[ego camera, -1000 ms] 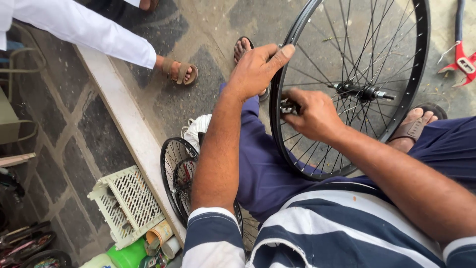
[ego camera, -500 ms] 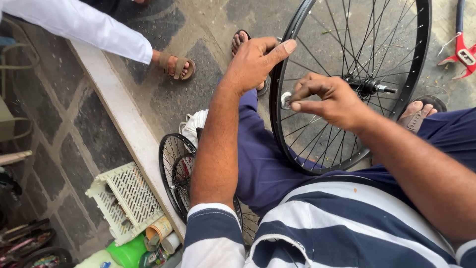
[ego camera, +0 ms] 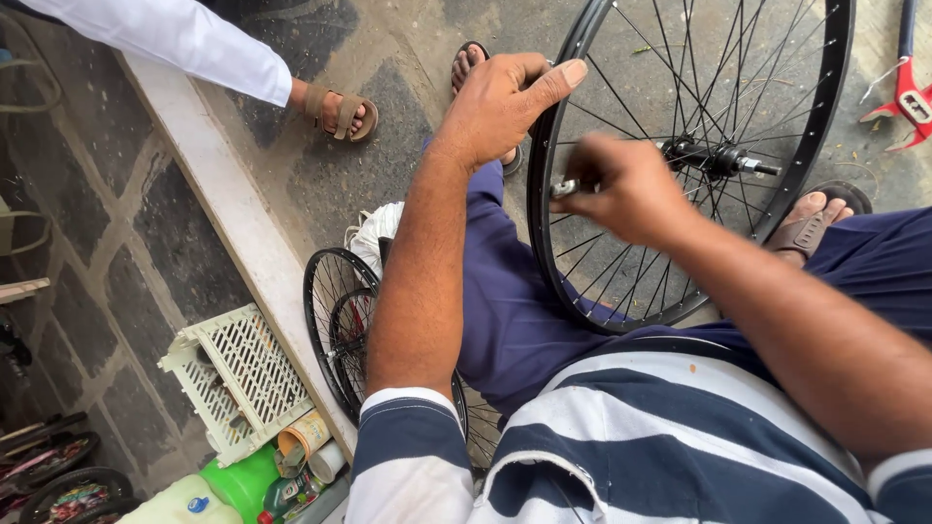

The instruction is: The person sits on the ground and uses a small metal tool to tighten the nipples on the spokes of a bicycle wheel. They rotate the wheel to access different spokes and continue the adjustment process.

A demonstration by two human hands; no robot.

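- The left hand (ego camera: 500,107) has its grip closed over the top-left arc of the large black spoked bicycle wheel rim (ego camera: 835,116), thumb stretched along the rim's edge, fingers curled behind it and hidden.
- The right hand (ego camera: 631,189) pinches a small silvery metal tool (ego camera: 563,187) against the spokes just inside the rim; the hand is motion-blurred, so the tool's shape and what its tip meets are hard to make out.
- The wheel stands nearly upright between the person's knees, its flat side facing the camera; its top edge is cut off by the frame, its bottom arc rests against the dark blue trousers (ego camera: 515,320).
- The black hub with a silver axle (ego camera: 718,158) sits at the wheel's middle, the axle's long axis running left to right and tilting slightly down toward the right.
- A sandalled foot (ego camera: 811,225) shows through the spokes at the right.
- A smaller black spoked wheel (ego camera: 335,325) leans below the left forearm, partly hidden by the arm and striped shirt.
- A cream plastic lattice crate (ego camera: 238,378) lies tilted beside a pale concrete kerb (ego camera: 214,184), with a green plastic container (ego camera: 243,480) just below it.
- Another person's white sleeve (ego camera: 175,39) and brown sandal (ego camera: 340,112) sit at the top left; a red metal tool (ego camera: 913,97) is cut off at the right edge.
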